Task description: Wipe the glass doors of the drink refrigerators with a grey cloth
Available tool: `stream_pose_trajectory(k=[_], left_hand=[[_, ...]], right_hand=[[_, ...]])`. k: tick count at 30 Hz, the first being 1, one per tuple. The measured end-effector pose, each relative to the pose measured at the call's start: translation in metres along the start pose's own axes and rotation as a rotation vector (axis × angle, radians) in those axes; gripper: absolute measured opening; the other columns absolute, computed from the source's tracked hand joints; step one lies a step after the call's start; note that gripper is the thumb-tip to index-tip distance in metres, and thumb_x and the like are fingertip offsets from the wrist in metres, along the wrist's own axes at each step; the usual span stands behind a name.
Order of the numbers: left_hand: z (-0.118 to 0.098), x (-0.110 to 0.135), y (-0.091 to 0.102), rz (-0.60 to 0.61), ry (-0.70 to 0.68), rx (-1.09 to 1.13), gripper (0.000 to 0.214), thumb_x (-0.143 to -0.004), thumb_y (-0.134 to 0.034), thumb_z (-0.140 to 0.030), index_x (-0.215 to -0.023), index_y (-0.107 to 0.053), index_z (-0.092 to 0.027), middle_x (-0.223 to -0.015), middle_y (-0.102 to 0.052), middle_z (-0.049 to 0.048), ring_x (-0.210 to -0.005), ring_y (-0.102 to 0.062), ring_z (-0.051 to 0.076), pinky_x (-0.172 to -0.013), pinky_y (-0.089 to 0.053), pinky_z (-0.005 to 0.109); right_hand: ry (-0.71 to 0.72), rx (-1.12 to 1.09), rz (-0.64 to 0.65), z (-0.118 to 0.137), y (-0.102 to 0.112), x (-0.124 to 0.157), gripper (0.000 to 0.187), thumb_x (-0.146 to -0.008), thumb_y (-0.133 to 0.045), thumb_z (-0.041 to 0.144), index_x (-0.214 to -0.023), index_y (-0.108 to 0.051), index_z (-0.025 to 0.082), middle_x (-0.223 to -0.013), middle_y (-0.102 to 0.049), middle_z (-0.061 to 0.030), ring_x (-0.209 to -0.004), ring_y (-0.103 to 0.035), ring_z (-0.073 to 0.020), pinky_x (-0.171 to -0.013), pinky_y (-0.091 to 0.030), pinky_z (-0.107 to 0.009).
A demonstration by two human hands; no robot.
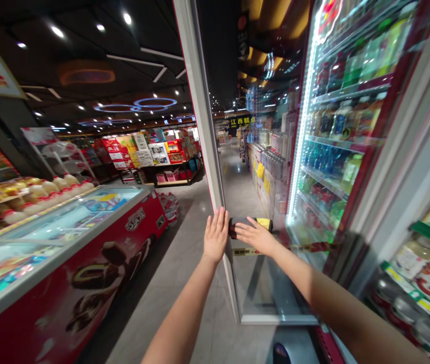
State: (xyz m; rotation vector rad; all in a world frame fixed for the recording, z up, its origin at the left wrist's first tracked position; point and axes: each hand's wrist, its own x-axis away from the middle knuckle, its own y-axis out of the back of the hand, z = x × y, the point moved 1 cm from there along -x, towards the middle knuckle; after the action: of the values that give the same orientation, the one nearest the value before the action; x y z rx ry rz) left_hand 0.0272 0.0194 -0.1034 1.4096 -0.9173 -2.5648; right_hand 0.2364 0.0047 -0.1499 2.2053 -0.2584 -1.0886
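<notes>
A glass cooler door (252,151) with a pale frame stands swung open in front of me. My left hand (216,236) lies flat with fingers up against the door's outer frame edge. My right hand (254,235) rests on the dark and yellow handle (262,223) fixed to the glass, fingers spread over it; whether they curl around it I cannot tell. Behind the door, the lit cooler (336,131) shows shelves of bottled drinks.
A red chest freezer (86,253) with a glass top runs along the left. Open shelves with jars and cans (419,273) are at the right. A grey tiled aisle (184,237) leads to stacked red boxes (150,151) at the back.
</notes>
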Motion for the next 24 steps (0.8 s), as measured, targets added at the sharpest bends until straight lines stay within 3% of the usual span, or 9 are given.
stream_pose_trajectory(k=[3,6,10,13,15,17,20,22,24], left_hand=[[-0.008,-0.009,0.006,0.007,-0.125,0.02,0.07,-0.099,-0.036,-0.01,-0.163,-0.007,-0.012,-0.166,-0.026,0.0122,-0.157,-0.016,0.021,-0.128,-0.024,0.043],[-0.015,-0.018,0.011,0.026,-0.193,0.035,0.071,-0.098,-0.035,-0.008,-0.163,-0.007,-0.013,-0.167,-0.023,0.0108,-0.157,-0.015,0.02,-0.128,-0.023,0.04],[-0.018,-0.027,0.012,0.108,-0.283,0.06,0.075,-0.096,-0.039,-0.01,-0.163,-0.006,-0.012,-0.168,-0.018,0.0111,-0.157,-0.014,0.021,-0.128,-0.025,0.041],[-0.02,-0.031,0.01,0.197,-0.364,0.067,0.08,-0.094,-0.047,-0.014,-0.163,-0.007,-0.012,-0.169,-0.016,0.0117,-0.158,-0.014,0.021,-0.128,-0.023,0.041],[-0.022,-0.032,0.009,0.258,-0.404,0.066,0.088,-0.091,-0.057,-0.018,-0.164,-0.008,-0.014,-0.169,-0.013,0.0114,-0.158,-0.013,0.022,-0.128,-0.022,0.041],[-0.024,-0.032,0.008,0.313,-0.437,0.065,0.099,-0.085,-0.068,-0.023,-0.164,-0.008,-0.019,-0.17,-0.011,0.0097,-0.158,-0.012,0.024,-0.129,-0.02,0.042],[-0.025,-0.028,0.009,0.352,-0.477,0.051,0.109,-0.081,-0.075,-0.026,-0.164,-0.005,-0.025,-0.171,-0.009,0.0063,-0.159,-0.009,0.023,-0.13,-0.015,0.042],[-0.025,-0.024,0.009,0.351,-0.505,0.039,0.11,-0.08,-0.076,-0.026,-0.164,-0.003,-0.027,-0.171,-0.009,0.0042,-0.159,-0.007,0.021,-0.13,-0.012,0.042],[-0.024,-0.022,0.009,0.343,-0.532,0.034,0.111,-0.08,-0.075,-0.025,-0.164,-0.002,-0.028,-0.171,-0.009,0.0027,-0.159,-0.005,0.02,-0.131,-0.009,0.041]], right_hand=[[-0.179,0.022,-0.005,-0.015,0.013,-0.004,0.048,-0.097,-0.05,0.015,-0.14,-0.058,0.034,-0.16,-0.045,0.0033,-0.151,-0.035,-0.0182,-0.13,-0.011,-0.051],[-0.406,0.045,-0.01,-0.009,0.012,0.01,0.061,-0.093,-0.054,0.012,-0.15,-0.049,0.034,-0.165,-0.035,-0.0026,-0.151,-0.034,-0.0254,-0.128,-0.01,-0.059],[-0.289,-0.03,0.091,0.014,-0.003,0.039,0.056,-0.091,-0.056,0.01,-0.14,-0.059,0.037,-0.155,-0.052,0.0014,-0.143,-0.047,-0.0209,-0.128,-0.017,-0.054],[-0.234,-0.061,0.129,0.007,0.004,0.048,0.063,-0.091,-0.054,0.008,-0.145,-0.053,0.04,-0.155,-0.052,0.0044,-0.144,-0.046,-0.0182,-0.128,-0.02,-0.051],[-0.367,-0.018,0.091,-0.005,0.015,0.054,0.074,-0.089,-0.053,0.005,-0.153,-0.042,0.041,-0.161,-0.043,0.0024,-0.149,-0.039,-0.0214,-0.128,-0.019,-0.054],[-0.593,0.053,0.024,-0.011,0.022,0.065,0.082,-0.087,-0.054,0.004,-0.159,-0.032,0.038,-0.167,-0.03,-0.0026,-0.153,-0.031,-0.0281,-0.126,-0.021,-0.06],[-0.851,0.117,-0.041,0.004,0.014,0.09,0.09,-0.085,-0.054,0.003,-0.163,-0.021,0.032,-0.171,-0.014,-0.0099,-0.155,-0.024,-0.0372,-0.119,-0.032,-0.065],[-0.84,0.106,-0.017,0.019,0.005,0.1,0.093,-0.083,-0.053,0.0,-0.163,-0.018,0.033,-0.171,-0.013,-0.0099,-0.154,-0.026,-0.0381,-0.116,-0.037,-0.065],[-0.729,0.066,0.038,0.024,0.002,0.102,0.094,-0.083,-0.05,-0.002,-0.162,-0.02,0.039,-0.171,-0.017,-0.0056,-0.153,-0.029,-0.0349,-0.117,-0.036,-0.064]])
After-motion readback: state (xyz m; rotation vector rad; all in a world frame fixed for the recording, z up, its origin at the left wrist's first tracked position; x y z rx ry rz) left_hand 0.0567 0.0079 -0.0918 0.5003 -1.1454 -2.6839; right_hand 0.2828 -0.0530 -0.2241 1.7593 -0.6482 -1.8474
